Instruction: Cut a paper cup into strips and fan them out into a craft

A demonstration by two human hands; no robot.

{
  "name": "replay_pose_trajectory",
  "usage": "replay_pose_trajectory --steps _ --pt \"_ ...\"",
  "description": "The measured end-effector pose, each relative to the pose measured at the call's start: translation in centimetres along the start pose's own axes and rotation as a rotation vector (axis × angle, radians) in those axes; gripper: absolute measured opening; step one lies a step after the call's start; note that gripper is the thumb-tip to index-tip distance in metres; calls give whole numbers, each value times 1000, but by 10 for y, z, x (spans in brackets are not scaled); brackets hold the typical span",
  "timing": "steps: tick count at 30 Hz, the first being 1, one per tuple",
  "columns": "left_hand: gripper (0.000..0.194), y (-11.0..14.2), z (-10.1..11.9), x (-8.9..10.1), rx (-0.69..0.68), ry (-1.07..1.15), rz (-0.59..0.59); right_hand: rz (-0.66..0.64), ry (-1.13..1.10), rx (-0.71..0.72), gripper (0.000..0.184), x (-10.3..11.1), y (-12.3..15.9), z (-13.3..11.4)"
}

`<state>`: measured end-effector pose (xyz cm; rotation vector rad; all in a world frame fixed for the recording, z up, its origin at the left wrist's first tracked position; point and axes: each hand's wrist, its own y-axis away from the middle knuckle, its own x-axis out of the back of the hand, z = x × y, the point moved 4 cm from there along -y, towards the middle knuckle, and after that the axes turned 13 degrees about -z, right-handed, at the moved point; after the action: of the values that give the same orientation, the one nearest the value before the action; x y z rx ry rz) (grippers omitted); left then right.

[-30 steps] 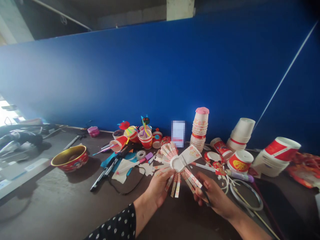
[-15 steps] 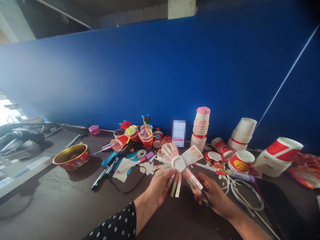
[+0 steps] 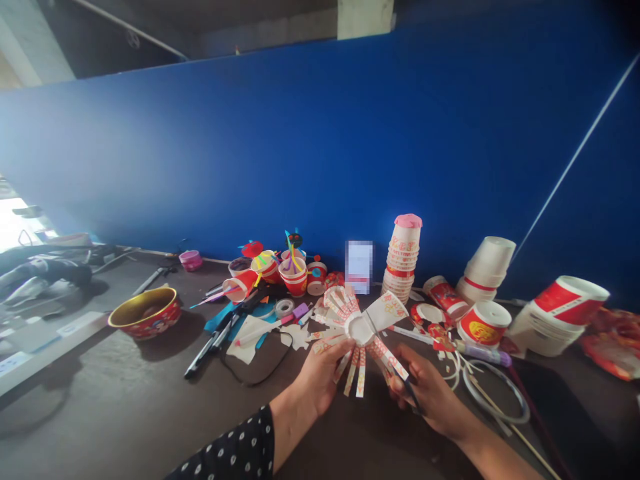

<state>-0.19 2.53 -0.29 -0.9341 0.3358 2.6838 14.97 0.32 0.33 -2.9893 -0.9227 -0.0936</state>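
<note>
My left hand (image 3: 315,381) pinches a paper cup (image 3: 359,328) whose wall is cut into several splayed red-and-white strips, with one wide uncut piece pointing up right. My right hand (image 3: 431,393) is closed on a pair of scissors (image 3: 395,363); the thin blades reach up toward the cup's white base, beside the wide piece. Both hands hover just above the dark table (image 3: 125,413).
A stack of paper cups (image 3: 403,259) with a pink lid stands behind. More cups and tubs (image 3: 560,313) lie to the right, decorated cups (image 3: 293,273) to the left, a gold-rimmed bowl (image 3: 145,313), pens, tape and a cable. A blue wall panel closes off the back.
The hands, cup and scissors hold nearly the same pose; only the camera shifts slightly, nudging everything a little to the right in view.
</note>
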Motion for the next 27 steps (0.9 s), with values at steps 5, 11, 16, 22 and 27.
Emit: replay_pose_trajectory --steps 5,11,16,22,27 --pt "21 -1 -1 1 -6 -6 7 23 -75 -20 47 -2 -1 5" --pt "22 -1 -1 -1 -8 -16 -12 41 -60 -22 46 -3 0 0" --pt "22 -1 -1 -1 -3 -21 -3 13 -42 12 41 -1 0 7" --pt "17 -1 -1 0 0 -14 6 15 -15 30 39 2 0 14" --pt "16 0 1 -1 5 -22 7 20 -13 18 39 3 -1 15"
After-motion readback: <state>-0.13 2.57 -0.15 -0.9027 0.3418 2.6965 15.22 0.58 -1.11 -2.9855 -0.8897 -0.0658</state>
